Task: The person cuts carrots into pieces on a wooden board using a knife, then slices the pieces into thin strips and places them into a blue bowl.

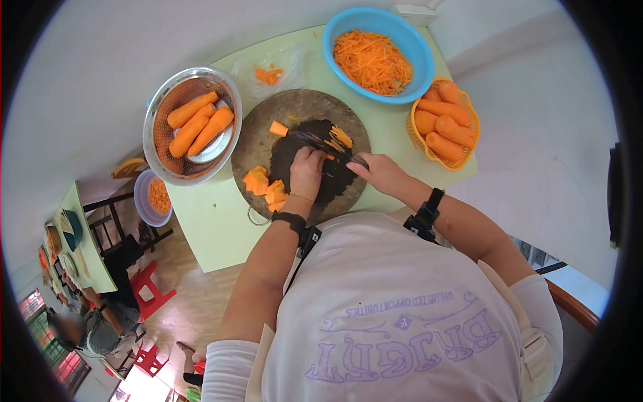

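Observation:
On a round wooden cutting board [258,134] my left hand [307,173] presses down on a piece of carrot [329,157], mostly hidden under the fingers. My right hand [380,172] grips the handle of a dark knife [321,142] whose blade reaches left across the board over thin carrot slices [341,137]. Several carrot chunks [264,185] lie at the board's left edge, and one more chunk [278,128] sits near the top.
A metal colander [155,127] with peeled carrots stands left of the board. A blue bowl [418,50] of shredded carrot and an orange basket [474,127] of whole carrots stand at the right. A plastic bag [268,74] holds scraps. Another table, chairs and a seated person are far left.

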Motion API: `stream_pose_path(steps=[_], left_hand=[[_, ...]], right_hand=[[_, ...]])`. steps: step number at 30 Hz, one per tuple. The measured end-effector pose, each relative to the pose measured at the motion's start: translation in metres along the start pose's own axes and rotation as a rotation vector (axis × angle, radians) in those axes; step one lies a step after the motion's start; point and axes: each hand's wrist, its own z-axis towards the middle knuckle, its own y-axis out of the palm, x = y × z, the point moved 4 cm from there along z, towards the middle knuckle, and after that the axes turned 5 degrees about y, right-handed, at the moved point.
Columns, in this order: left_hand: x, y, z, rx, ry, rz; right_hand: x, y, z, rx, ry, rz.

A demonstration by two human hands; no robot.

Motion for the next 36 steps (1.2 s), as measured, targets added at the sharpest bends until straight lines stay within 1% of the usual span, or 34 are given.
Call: stream_pose_path(steps=[6, 9, 13, 27, 33, 36], left_hand=[[0.0, -0.001, 0.0, 0.001, 0.007, 0.008], [-0.002, -0.001, 0.0, 0.0, 0.019, 0.01], [-0.003, 0.0, -0.001, -0.032, 0.01, 0.031], [-0.001, -0.002, 0.0, -0.02, 0.016, 0.018], [0.002, -0.002, 0.001, -0.012, 0.027, 0.032], [0.002, -0.005, 0.001, -0.014, 0.025, 0.02]], right_hand=[[0.003, 0.003, 0.0, 0.043, -0.002, 0.061], [0.004, 0.001, -0.001, 0.004, 0.041, 0.145], [-0.003, -0.004, -0.01, -0.003, 0.036, 0.11], [0.0, -0.005, -0.007, -0.018, 0.02, 0.091], [-0.004, 0.001, 0.001, -0.014, 0.003, 0.011], [-0.001, 0.007, 0.006, 0.041, -0.014, 0.021]])
